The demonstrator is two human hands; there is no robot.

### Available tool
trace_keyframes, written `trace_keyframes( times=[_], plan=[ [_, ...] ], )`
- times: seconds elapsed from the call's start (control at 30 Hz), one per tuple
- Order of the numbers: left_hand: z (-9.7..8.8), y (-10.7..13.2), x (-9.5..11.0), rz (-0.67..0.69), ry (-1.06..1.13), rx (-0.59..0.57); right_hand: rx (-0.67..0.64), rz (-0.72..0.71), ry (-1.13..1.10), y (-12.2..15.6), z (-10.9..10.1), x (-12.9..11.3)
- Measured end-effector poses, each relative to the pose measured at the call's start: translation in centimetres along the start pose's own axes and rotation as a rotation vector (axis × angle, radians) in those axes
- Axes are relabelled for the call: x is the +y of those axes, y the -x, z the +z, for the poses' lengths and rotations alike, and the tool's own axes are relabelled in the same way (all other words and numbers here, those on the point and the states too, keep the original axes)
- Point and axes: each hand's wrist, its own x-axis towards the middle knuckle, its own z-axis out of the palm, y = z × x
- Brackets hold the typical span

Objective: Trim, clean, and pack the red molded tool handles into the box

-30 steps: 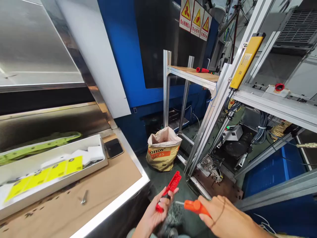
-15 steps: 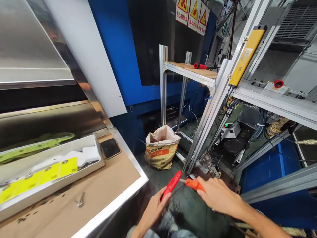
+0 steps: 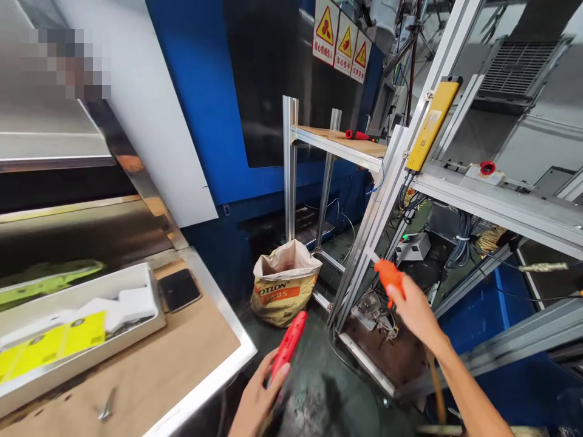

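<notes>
My left hand grips a long red plastic piece by its lower end, its rounded top pointing up and to the right. In my right hand is an orange-handled tool with a short, pale tip pointing up-left. Its exact kind cannot be made out. The tool and the red piece are well apart. Beyond my left hand an open paper sack stands on the floor.
To the left, a bench carries a white tray with yellow cards, a phone and a small metal part. An aluminium frame rises ahead; a red object lies on its wooden shelf.
My right hand has moved up and right, taking the orange-handled tool away from the red piece. My left hand has shifted slightly down-left. The view has turned a little.
</notes>
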Motion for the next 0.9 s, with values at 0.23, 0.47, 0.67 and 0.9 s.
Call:
trace_keyframes(
  times=[0.23, 0.47, 0.67, 0.9],
  plan=[
    [3.0, 1.9, 3.8, -0.194, 0.488, -0.156, 0.938, 0.042, -0.256, -11.7, -6.9, 1.7],
    [4.1, 3.3, 8.5, -0.121, 0.800, -0.092, 1.147, 0.007, -0.239, -19.3, -5.6, 1.8],
    [4.0, 3.9, 10.1, -0.172, 0.985, 0.051, 1.128, 0.025, -0.239, -19.2, -1.3, 3.0],
    [4.8, 2.7, 11.0, -0.324, 1.099, 0.131, 1.089, 0.051, -0.255, -19.1, -1.4, 3.4]
  ],
)
